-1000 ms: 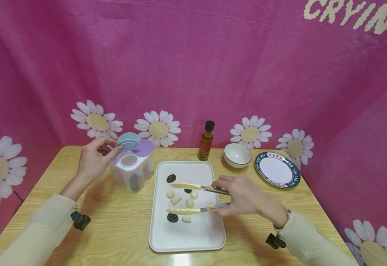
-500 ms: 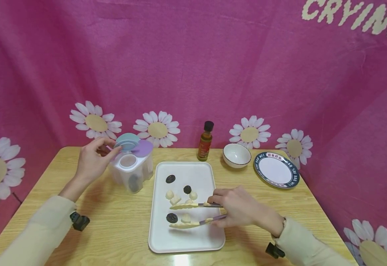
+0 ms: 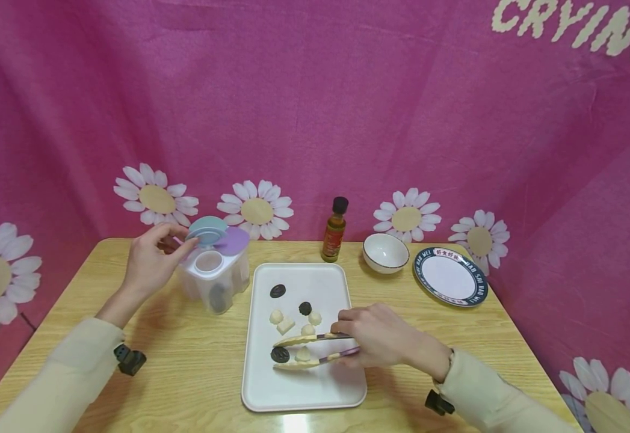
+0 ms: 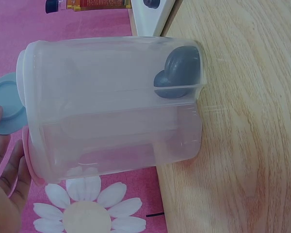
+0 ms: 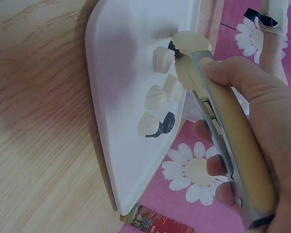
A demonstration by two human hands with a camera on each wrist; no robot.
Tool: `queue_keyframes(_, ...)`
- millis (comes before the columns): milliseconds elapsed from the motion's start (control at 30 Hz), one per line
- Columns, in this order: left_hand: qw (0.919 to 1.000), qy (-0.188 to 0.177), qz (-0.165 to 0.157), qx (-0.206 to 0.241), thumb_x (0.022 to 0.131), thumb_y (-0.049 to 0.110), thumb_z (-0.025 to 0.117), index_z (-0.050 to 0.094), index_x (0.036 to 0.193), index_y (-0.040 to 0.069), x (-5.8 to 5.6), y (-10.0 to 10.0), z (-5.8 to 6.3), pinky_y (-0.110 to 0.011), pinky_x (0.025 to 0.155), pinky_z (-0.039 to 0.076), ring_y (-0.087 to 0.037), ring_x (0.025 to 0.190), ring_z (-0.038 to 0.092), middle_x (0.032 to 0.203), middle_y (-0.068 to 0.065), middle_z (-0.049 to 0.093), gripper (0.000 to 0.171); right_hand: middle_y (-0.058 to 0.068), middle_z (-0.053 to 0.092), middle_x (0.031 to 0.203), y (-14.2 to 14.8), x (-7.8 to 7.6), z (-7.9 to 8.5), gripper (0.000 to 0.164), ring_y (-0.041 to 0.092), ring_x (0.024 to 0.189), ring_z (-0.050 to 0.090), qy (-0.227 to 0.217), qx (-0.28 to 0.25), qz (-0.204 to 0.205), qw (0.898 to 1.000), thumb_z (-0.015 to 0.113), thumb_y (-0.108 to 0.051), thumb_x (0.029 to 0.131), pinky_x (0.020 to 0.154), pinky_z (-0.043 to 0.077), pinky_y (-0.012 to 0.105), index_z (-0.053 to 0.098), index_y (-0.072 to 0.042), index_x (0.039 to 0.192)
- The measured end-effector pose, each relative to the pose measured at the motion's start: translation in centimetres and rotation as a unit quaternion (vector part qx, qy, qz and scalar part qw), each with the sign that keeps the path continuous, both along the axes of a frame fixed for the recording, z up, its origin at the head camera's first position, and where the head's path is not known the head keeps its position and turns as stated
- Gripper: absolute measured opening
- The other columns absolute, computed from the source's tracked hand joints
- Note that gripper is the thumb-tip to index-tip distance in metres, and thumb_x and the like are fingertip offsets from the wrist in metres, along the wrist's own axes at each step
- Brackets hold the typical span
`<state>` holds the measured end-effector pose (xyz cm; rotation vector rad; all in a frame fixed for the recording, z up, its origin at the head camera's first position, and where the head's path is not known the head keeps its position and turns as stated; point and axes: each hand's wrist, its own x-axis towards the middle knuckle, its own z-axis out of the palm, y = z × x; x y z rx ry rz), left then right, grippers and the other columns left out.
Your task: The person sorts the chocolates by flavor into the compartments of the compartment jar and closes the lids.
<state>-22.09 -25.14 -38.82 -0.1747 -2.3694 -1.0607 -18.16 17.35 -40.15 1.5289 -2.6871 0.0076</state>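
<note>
My left hand [image 3: 152, 258] pinches the edge of a raised blue-green flip lid [image 3: 209, 231] on a clear plastic container [image 3: 189, 282]. Below the lid, the round opening is uncovered, and a dark heart-shaped piece [image 4: 183, 70] shows at the container's bottom in the left wrist view. With my right hand [image 3: 382, 338] I grip tongs [image 5: 237, 150] with cream tips and metal arms. Their tips lie on either side of a dark oval piece [image 3: 279, 355] on the white tray [image 3: 315, 391], with a pale piece [image 3: 302, 353] between the arms in the head view.
Several pale pieces and two other dark ones, an oval [image 3: 277, 291] and a small round one [image 3: 305, 308], lie on the tray. Behind stand a sauce bottle [image 3: 334, 231] and a white bowl [image 3: 386, 252]. A dark-rimmed plate [image 3: 450, 275] lies at the right.
My right hand has brought the tongs nearer the tray's front, from the middle pieces to the dark oval, and their tips have drawn closer together. My left hand keeps its place on the lid.
</note>
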Motion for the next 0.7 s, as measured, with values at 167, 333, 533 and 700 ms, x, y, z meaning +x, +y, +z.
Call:
queue_keyframes(167, 1.0, 0.001, 0.0, 0.0, 0.095, 0.016, 0.08, 0.073, 0.11, 0.004, 0.0, 0.0, 0.0, -0.007, 0.07, 0.043, 0.002, 0.075, 0.053, 0.096, -0.013, 0.073, 0.02, -0.01, 0.067, 0.084, -0.5, 0.0, 0.2, 0.033, -0.002, 0.063, 0.042, 0.006, 0.011, 0.001, 1.0, 0.085, -0.046, 0.082, 0.05, 0.029, 0.015, 0.075, -0.022, 0.103)
queue_keyframes(333, 1.0, 0.0, 0.0, 0.0, 0.095, 0.016, 0.08, 0.073, 0.109, 0.004, 0.0, 0.0, 0.0, -0.007, 0.07, 0.043, 0.002, 0.075, 0.053, 0.095, -0.013, 0.073, 0.02, -0.01, 0.067, 0.084, -0.5, -0.1, 0.1, 0.032, -0.002, 0.062, 0.042, 0.007, 0.01, 0.002, 1.0, 0.085, -0.046, 0.082, 0.05, 0.028, 0.015, 0.074, -0.023, 0.101)
queue_keyframes(533, 1.0, -0.003, -0.003, -0.001, 0.095, 0.017, 0.08, 0.073, 0.11, 0.004, -0.1, 0.0, 0.0, -0.007, 0.071, 0.043, 0.002, 0.076, 0.054, 0.096, -0.013, 0.073, 0.021, -0.008, 0.068, 0.089, -0.1, -0.3, 0.2, 0.038, -0.002, 0.066, 0.046, -0.012, -0.008, -0.004, 1.0, 0.085, -0.044, 0.083, 0.055, 0.037, 0.014, 0.076, -0.02, 0.11)
queue_keyframes(700, 1.0, -0.004, -0.006, 0.0, 0.095, 0.017, 0.08, 0.073, 0.11, 0.004, 0.0, -0.1, 0.1, -0.007, 0.07, 0.043, 0.001, 0.076, 0.054, 0.096, -0.013, 0.073, 0.021, -0.006, 0.071, 0.094, 0.0, -0.9, 1.2, 0.042, 0.0, 0.071, 0.054, -0.002, -0.052, -0.008, 0.999, 0.085, -0.042, 0.082, 0.06, 0.047, 0.016, 0.076, -0.016, 0.114)
